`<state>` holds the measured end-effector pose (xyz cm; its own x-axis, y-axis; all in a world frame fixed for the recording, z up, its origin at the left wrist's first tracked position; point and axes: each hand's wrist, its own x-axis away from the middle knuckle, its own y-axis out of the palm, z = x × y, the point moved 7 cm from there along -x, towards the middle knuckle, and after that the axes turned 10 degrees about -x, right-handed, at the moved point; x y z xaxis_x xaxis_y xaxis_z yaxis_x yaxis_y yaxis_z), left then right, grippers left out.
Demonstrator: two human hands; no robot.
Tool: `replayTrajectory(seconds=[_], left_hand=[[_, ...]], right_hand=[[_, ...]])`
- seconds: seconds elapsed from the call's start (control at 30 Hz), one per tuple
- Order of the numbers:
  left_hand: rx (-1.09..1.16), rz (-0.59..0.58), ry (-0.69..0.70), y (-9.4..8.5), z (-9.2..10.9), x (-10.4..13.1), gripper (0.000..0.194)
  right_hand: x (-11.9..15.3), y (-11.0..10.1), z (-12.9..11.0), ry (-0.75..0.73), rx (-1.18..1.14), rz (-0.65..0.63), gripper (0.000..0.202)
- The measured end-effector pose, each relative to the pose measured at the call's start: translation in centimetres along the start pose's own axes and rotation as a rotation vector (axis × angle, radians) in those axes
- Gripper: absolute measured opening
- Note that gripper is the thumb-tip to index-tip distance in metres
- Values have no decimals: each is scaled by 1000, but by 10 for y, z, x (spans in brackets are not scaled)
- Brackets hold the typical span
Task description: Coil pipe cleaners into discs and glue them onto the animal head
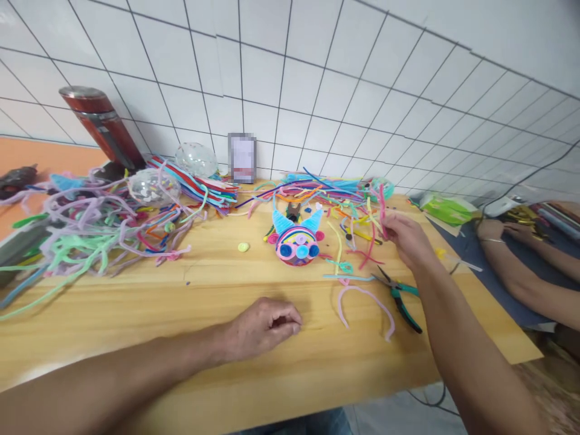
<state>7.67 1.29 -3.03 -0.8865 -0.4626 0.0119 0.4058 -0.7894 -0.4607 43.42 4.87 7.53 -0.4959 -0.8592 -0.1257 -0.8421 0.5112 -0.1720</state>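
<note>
My left hand [263, 326] rests on the wooden table with its fingers curled loosely inward; nothing shows in them. Out to the right, my right hand [408, 238] pinches a pink pipe cleaner [383, 204], which stands up from the fingertips. Between the hands and farther back sits a small craft figure [298, 238] with blue pointed ears, coloured bands and round button-like pieces. A bent lilac pipe cleaner [365, 292] lies in an arch in front of my right hand. Pliers with green and black handles [403, 305] lie beside my right forearm.
Tangled pipe cleaners [97, 232] and clear balls [154, 186] cover the left side. A bundle of pipe cleaners [317, 184] lies along the wall. Behind stand a red flask [102, 130] and a phone [242, 158]. Another person's arms [521, 266] rest at the right.
</note>
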Motion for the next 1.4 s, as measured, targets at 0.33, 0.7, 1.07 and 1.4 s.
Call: replayTrajectory(seconds=[0.33, 0.7, 1.07, 1.4], left_hand=[[96, 20, -65, 12, 27, -8, 29], [552, 455, -65, 26, 74, -160, 26], [547, 289, 6, 56, 57, -188, 26], [352, 363, 12, 64, 32, -194, 16]], right_hand=[[52, -5, 14, 101, -60, -68, 18], [107, 11, 27, 172, 64, -207, 19], [108, -17, 24, 149, 237, -188, 42], [94, 17, 20, -31, 630, -81, 27]])
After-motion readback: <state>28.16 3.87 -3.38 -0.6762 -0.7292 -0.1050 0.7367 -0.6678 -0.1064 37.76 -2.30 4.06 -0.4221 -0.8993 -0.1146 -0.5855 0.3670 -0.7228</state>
